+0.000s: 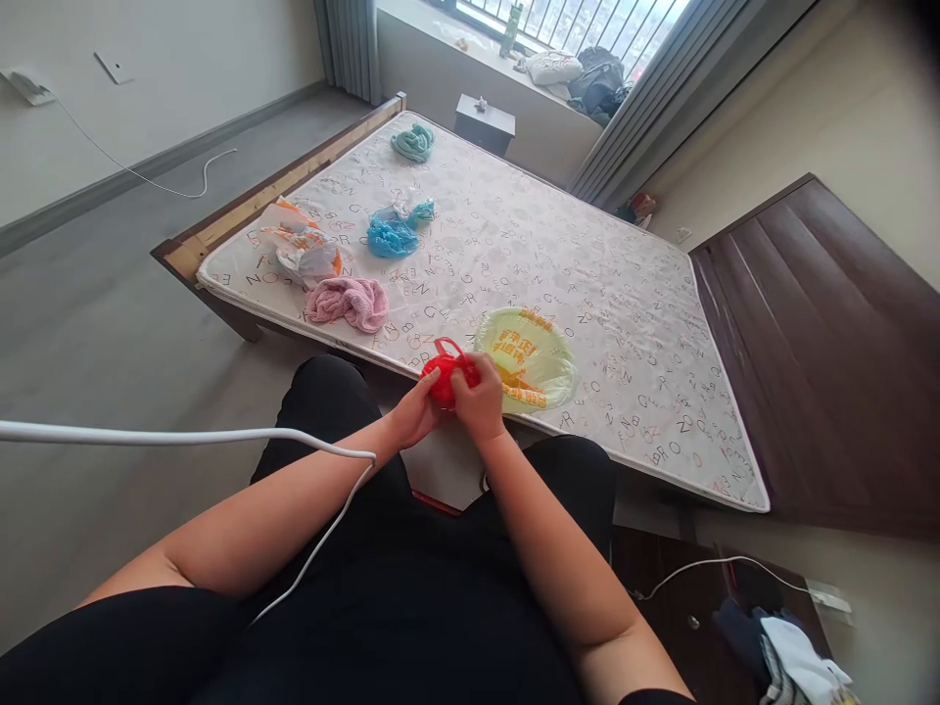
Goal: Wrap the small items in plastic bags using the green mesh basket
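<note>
Head view shows both hands at work on one red plastic bag (443,388), held at the centre of the frame, just over the near edge of the mattress (624,323). The left hand (416,411) has its grip closed around the bag's left side; the right hand (481,397) has its fingers pinched into it from the right. The red bag is already bunched into a compact wad, but a loop sticks up from its top, so the handling looks partway done, with that loose part left to deal with.

Counted on the mattress: one yellow-green bag (550,367), spread out flat just right of the hands; one pink towel (349,302), bunched, left of centre; one teal towel (413,143), coiled, at upper centre; one heap of blue plastic (392,235), between the towels; and one heap of orange-and-white plastic (315,259), touching the pink towel. Whether each heap is a single bag, I cannot tell. The yellow-green bag lies open, seemingly not yet gathered up.
</note>
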Action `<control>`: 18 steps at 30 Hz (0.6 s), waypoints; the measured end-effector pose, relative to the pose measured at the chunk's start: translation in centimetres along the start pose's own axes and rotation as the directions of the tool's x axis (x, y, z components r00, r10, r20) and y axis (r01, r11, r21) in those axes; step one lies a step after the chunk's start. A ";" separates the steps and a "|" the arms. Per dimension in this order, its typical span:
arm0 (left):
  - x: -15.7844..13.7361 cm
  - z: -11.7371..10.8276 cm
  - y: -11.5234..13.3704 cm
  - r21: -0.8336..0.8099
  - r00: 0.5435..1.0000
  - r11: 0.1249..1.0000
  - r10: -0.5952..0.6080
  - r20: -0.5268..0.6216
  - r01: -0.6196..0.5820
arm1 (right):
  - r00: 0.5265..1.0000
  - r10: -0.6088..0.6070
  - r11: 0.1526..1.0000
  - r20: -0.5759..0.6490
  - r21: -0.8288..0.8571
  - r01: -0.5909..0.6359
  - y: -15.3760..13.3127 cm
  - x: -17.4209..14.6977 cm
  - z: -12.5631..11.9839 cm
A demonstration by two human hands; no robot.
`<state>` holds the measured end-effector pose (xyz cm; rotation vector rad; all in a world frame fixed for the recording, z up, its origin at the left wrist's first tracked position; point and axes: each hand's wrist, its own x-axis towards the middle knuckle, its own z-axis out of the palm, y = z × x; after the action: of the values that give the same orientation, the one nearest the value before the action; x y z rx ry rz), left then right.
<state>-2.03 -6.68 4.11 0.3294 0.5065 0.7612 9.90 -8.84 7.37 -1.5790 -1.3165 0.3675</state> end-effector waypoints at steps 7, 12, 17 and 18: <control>1.2 -1.4 1.1 0.336 0.998 0.939 -0.064 -0.017 0.067 | 0.979 -0.128 0.979 -0.161 -0.178 0.098 0.4 4.4 -8.6; 2.9 -2.6 1.8 0.343 0.917 0.922 -0.033 -0.397 0.181 | 0.975 -0.076 0.890 -0.211 -0.456 -0.029 5.6 8.7 -11.5; 3.7 -3.5 1.4 0.385 0.913 0.897 -0.045 -0.405 0.215 | 0.824 0.453 0.756 0.340 -0.637 -0.153 8.9 9.8 -10.4; 3.7 -3.6 1.2 0.411 0.917 0.889 -0.027 -0.398 0.205 | 0.790 0.468 0.767 0.395 -0.627 -0.141 8.9 9.7 -10.4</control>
<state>-2.41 -2.76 0.51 0.5757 1.0733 0.5827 26.13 -4.66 8.07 -2.3511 -1.6816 0.7193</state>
